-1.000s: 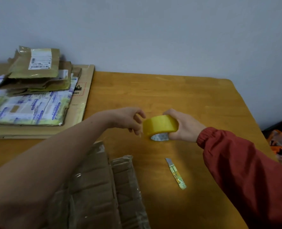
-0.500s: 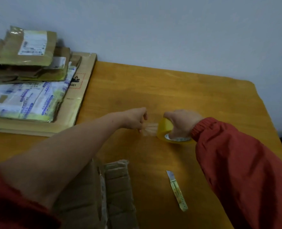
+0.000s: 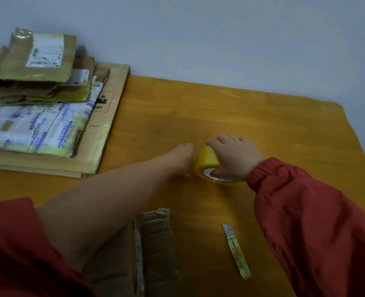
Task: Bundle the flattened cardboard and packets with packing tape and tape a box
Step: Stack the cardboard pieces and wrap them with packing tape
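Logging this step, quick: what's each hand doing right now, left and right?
Left hand: beside the tape roll; open or pinching cannot be told.
Right hand: holding the tape roll.

Dim, flat indoor light; whole frame soft.
Wall [image 3: 220, 28] grey-blue, darkening toward corners. Small soft shadow on it behind the packet stack [image 3: 38, 61]. Table [image 3: 263, 125] slightly brighter beside the knife [image 3: 237, 254]. Left hand [image 3: 182, 155], right hand [image 3: 233, 157] and tape roll [image 3: 206, 159] smeared; label print unreadable. Table's far edge bows, wide-angle. Near sleeves [image 3: 327, 232] blurred worst at the bottom edge.
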